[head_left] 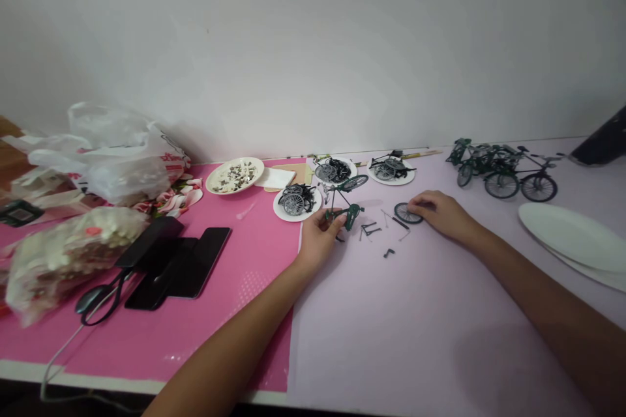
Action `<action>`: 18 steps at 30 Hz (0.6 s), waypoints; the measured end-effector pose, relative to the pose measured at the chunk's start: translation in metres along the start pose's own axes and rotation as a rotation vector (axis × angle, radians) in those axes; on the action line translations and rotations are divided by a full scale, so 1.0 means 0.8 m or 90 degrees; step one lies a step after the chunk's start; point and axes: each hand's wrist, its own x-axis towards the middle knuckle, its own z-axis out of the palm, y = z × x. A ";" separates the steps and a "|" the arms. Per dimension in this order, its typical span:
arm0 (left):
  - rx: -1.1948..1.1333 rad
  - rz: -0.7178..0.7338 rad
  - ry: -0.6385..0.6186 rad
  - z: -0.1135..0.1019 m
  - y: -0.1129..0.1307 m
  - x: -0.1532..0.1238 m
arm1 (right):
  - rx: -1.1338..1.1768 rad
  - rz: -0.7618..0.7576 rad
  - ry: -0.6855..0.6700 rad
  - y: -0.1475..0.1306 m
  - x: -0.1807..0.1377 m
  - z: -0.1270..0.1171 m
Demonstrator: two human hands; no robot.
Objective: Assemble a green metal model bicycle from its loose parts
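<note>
My left hand [317, 240] is closed around a dark green miniature bicycle frame [352, 214], held tilted just above the pale sheet. A wheel [355, 183] is fitted at the frame's far end. To the right, a loose spoked toy wheel [403, 214] is pinched at its right edge between the thumb and fingers of my right hand [443, 214]. Several small dark parts lie between the hands, among them a thin forked piece [370, 230], a short rod [401, 223] and a little bent piece [388, 253].
Small plates of toy wheels and parts [297, 201] stand beyond my left hand. Finished miniature bicycles [501, 176] cluster at the back right, above stacked white plates [570, 231]. Phones [203, 264], plastic bags [112, 156] and a dish of bits [235, 176] occupy the pink left side.
</note>
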 end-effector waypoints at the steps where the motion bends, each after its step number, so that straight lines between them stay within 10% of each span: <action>1: 0.000 0.001 0.000 0.000 0.000 0.000 | 0.004 0.005 0.005 0.000 0.000 0.001; 18: 0.000 0.003 -0.004 0.000 -0.001 0.001 | -0.001 -0.028 0.015 0.013 0.005 0.009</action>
